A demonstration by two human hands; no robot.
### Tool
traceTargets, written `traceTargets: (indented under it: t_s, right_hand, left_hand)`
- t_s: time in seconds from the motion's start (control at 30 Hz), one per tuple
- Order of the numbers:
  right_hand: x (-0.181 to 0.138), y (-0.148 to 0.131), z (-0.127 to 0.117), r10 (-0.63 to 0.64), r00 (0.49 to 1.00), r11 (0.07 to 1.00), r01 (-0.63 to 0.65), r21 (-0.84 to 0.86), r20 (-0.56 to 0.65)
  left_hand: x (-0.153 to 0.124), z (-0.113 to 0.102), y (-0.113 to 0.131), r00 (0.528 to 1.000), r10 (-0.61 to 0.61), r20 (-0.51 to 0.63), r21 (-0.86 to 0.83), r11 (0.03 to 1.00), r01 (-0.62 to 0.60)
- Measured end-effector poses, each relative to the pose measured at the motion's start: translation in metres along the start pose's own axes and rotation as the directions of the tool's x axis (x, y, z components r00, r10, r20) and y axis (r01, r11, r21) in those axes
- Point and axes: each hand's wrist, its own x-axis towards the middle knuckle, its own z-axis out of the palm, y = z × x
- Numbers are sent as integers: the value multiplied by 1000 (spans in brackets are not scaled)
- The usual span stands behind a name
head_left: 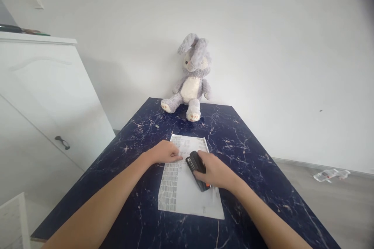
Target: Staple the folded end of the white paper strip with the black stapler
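A black stapler [193,162] is gripped in my right hand [214,169], fingers on its far side and thumb on its near side. It sits at a slant over a printed sheet of paper [194,202]. A small orange spot shows at its near end. My left hand [166,151] rests on the left part of the sheet, left of the stapler and apart from it. Its fingers are curled together, and what they hold, if anything, is hidden.
The paper lies on a dark blue marbled table [140,202]. At the far edge a grey plush rabbit [191,89] leans against the wall. A white cabinet [43,97] stands at the left. Clear plastic packaging [330,175] lies on the floor at the right.
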Motion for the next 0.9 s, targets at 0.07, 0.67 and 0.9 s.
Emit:
traceTargets:
  t_s: [0.07,0.67,0.9]
  right_hand:
    - [2,0,-5,-50,999,999,50,-1,-12]
    - [9,64,-43,-149,912,813,-106,572,382]
    - [12,58,-30,-187,952,878,52,475,241]
  left_hand:
    - [2,6,-1,999,-33,-21,0,999,33]
    - [4,6,-11,932,-203,-302,-255,959,126]
    - [-15,-11,-61,659,-508,-554,-8,796,606]
